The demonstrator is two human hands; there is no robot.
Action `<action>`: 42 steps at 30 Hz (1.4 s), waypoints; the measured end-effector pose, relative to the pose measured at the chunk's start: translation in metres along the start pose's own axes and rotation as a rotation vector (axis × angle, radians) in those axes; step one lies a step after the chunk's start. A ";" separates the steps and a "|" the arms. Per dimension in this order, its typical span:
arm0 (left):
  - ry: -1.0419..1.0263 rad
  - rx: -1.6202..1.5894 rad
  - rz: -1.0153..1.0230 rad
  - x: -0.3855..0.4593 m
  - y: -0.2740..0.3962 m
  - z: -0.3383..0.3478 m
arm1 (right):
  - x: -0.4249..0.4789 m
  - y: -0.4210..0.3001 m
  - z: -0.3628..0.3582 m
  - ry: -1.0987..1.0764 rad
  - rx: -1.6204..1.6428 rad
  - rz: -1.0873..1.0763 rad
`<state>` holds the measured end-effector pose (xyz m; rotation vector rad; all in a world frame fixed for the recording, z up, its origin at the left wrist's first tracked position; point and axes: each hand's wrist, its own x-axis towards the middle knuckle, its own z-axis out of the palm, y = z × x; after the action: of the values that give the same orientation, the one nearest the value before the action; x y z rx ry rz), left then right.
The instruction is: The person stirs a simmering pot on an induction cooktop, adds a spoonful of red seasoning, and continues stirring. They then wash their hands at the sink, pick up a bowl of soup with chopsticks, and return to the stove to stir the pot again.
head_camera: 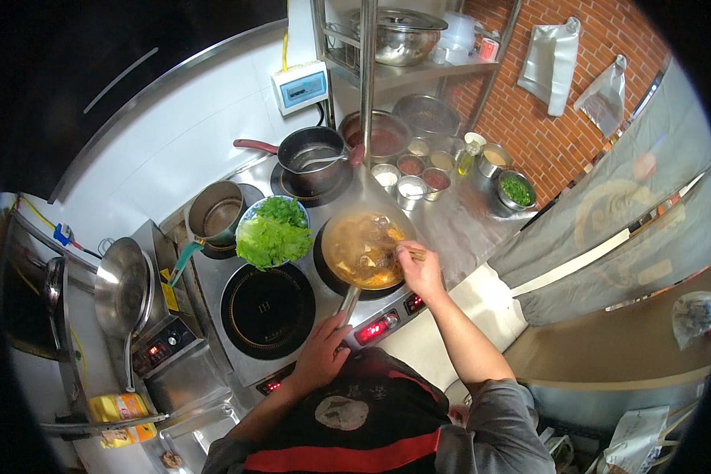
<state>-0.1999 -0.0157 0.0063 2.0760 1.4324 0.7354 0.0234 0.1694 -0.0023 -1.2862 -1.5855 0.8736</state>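
A steaming pan (364,252) of brownish broth with orange and pale pieces stands on an induction plate in front of me. My left hand (324,349) is around its metal handle (348,307). Wooden chopsticks (416,253) are gripped in my right hand (420,269), at the pan's right side; their tips are lost in steam and food. Just left of the pan, a bowl of leafy greens (274,234) rests on the cooktop. Nearer to me lies a round black induction plate (268,311) with nothing on it.
Behind the pan are a black saucepan (311,151) and several metal cups of seasonings (412,188). Chopped green herbs (516,191) fill a bowl at the right. A green-handled pot (216,207) and a wok (121,287) stand left. A metal post (367,77) rises behind the pan.
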 end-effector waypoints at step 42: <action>0.039 0.012 -0.041 0.004 -0.015 -0.009 | 0.023 -0.003 -0.007 -0.083 -0.170 -0.197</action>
<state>-0.2148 -0.0064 0.0035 2.0454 1.5000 0.7570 0.0272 0.1916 0.0075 -1.1974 -1.8503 0.6890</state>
